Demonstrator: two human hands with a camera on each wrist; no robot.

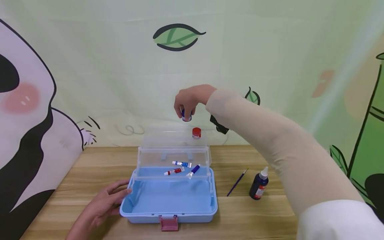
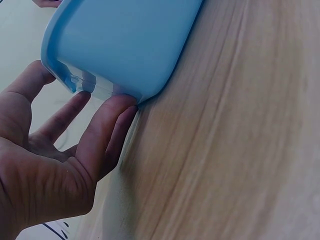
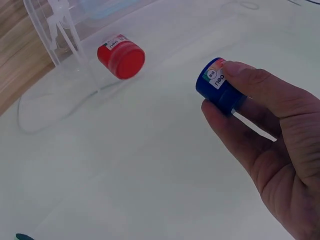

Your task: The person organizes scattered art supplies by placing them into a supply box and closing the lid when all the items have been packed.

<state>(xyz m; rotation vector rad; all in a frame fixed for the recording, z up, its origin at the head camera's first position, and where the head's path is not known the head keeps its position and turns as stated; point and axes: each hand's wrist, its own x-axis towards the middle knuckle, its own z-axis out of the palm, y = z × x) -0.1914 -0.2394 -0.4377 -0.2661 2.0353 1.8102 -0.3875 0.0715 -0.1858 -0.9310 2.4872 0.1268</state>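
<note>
My right hand (image 1: 192,100) pinches a small blue paint jar (image 3: 220,85) between thumb and fingers, raised above the back of the plastic box. Below it, a red paint jar (image 1: 196,132) stands on the clear raised lid (image 1: 162,136). The light blue box (image 1: 171,216) is open on the table, with a pink latch (image 1: 169,223) at its front. My left hand (image 1: 103,205) touches the box's left side with extended fingertips (image 2: 122,100). Two paint tubes with blue (image 1: 182,164) and red labels (image 1: 174,171), and a dark blue tube (image 1: 193,171), lie on the clear tray (image 1: 144,161).
To the right of the box, a thin paintbrush (image 1: 237,182) lies on the wooden table (image 1: 234,220). A dark bottle (image 1: 259,185) with a white nozzle stands beside the brush. Behind the table hangs a printed backdrop (image 1: 120,66) with leaves and a panda.
</note>
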